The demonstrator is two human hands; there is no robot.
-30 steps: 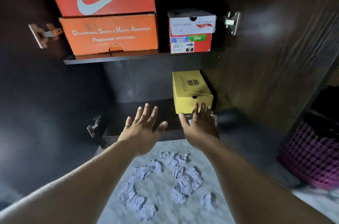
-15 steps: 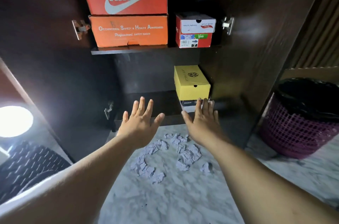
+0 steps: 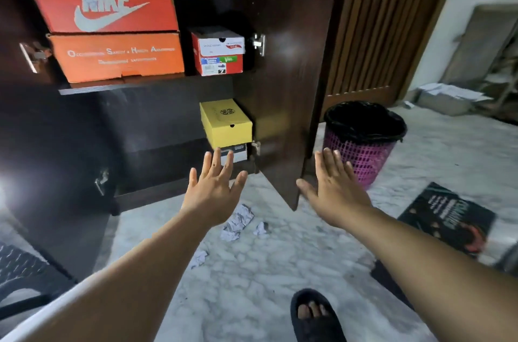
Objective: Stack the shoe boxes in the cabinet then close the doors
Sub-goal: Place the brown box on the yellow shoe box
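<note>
The dark wooden cabinet stands open. On its upper shelf (image 3: 117, 87) a red Nike box (image 3: 106, 8) lies on an orange safety-shoe box (image 3: 117, 57), with a small red and white box (image 3: 220, 51) to their right. Below, a yellow box (image 3: 225, 124) sits on a grey box (image 3: 236, 152) at the right of the lower compartment. My left hand (image 3: 214, 187) is open, fingers spread, in front of the lower compartment. My right hand (image 3: 335, 187) is open, flat beside the outer edge of the right door (image 3: 286, 83). Neither hand holds anything.
Crumpled paper balls (image 3: 238, 222) lie on the marble floor before the cabinet. A pink mesh bin (image 3: 361, 139) with a black liner stands right of the door. A dark magazine (image 3: 448, 221) lies at the right. My sandalled foot (image 3: 314, 316) is at the bottom.
Both hands drew back from the yellow box. My right hand swung right to the outer side of the right door. The view pulled back and turned right.
</note>
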